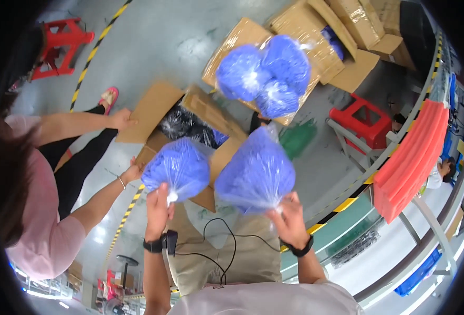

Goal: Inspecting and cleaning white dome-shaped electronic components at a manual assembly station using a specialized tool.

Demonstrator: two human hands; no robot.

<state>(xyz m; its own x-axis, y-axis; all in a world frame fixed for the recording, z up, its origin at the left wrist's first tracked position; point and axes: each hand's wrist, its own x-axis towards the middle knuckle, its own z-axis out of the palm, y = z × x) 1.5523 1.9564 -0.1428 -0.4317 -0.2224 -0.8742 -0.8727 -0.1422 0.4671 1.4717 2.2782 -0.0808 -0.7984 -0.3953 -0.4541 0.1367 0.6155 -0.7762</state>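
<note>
Blue-filled bags (180, 164), shiny and bulging, are being gripped by their necks in curled left hand (159, 212) and right hand (289, 221).

Bright light, glinting plastic bags (257, 170), glare-spotted floor (158, 50), fisheye-bent edges, blackened corners

Blue bags (257, 170), yellow-black striped tape (105, 32)
</note>
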